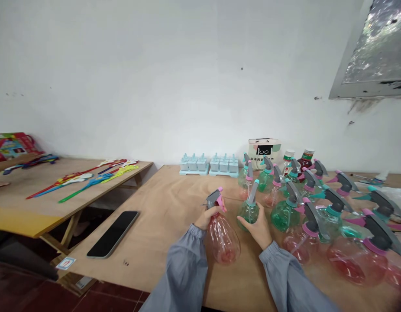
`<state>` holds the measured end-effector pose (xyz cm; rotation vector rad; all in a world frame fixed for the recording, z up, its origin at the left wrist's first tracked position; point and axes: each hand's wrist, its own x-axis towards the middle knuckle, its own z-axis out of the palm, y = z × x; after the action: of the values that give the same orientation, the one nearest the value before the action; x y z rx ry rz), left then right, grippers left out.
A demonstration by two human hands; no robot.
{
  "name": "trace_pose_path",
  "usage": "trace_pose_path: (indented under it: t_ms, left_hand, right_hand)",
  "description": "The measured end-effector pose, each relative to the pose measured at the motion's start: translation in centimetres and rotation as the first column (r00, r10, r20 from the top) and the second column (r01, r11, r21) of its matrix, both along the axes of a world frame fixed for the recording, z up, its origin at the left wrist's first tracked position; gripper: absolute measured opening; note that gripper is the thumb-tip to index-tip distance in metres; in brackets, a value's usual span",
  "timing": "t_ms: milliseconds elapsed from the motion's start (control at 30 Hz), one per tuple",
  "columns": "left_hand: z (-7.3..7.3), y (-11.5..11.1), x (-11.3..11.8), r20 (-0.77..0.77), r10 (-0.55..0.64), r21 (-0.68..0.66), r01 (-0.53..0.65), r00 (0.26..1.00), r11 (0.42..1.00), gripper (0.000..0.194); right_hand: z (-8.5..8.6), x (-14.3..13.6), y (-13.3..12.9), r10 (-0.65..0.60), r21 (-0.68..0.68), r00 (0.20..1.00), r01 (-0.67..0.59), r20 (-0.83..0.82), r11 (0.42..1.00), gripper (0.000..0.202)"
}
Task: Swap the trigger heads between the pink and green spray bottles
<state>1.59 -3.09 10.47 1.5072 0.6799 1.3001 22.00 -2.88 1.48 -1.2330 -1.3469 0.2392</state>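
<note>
A pink spray bottle point(224, 240) with a grey and pink head leans toward the left, its neck held by my left hand point(209, 216). Just right of it, my right hand point(259, 225) has thumb and fingers around the body of a green spray bottle point(247, 213) with a grey and teal head. More pink and green spray bottles stand in rows to the right, among them a green one point(285, 215) and a large pink one point(356, 260) near the table's front.
A black phone point(113, 234) lies on the wooden table point(164, 216). Pale blue popsicle moulds point(194, 164), a paper bag point(263, 154) and a red-brown bottle point(306, 159) stand along the wall. Colourful hand-shaped sticks point(99, 180) lie on another table at the left.
</note>
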Motion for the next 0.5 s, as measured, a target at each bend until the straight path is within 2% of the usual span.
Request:
trace_pose_path:
  t_ms: [100,233,333,500]
  left_hand:
    - [0.13,-0.08,0.18,0.132,-0.076,-0.031,0.081,0.988,0.996,0.021]
    - [-0.32,0.06,0.44,0.142,-0.155,-0.045,0.163,0.978,0.986,0.029]
    - [-0.49,0.05,0.48,0.122,-0.155,-0.051,0.163,0.980,0.985,0.026]
    - [0.29,-0.22,0.20,0.096,-0.125,-0.022,0.128,0.988,0.992,0.015]
  right_hand:
    - [0.05,-0.01,-0.06,0.000,-0.017,1.000,0.000,-0.005,1.000,0.091]
    - [-0.03,-0.01,-0.03,0.010,-0.021,1.000,-0.010,-0.003,1.000,0.091]
    - [-0.13,0.00,0.02,0.011,-0.005,1.000,-0.011,0.006,1.000,0.089]
    - [-0.21,0.02,0.06,0.009,0.007,1.000,-0.009,0.008,1.000,0.089]
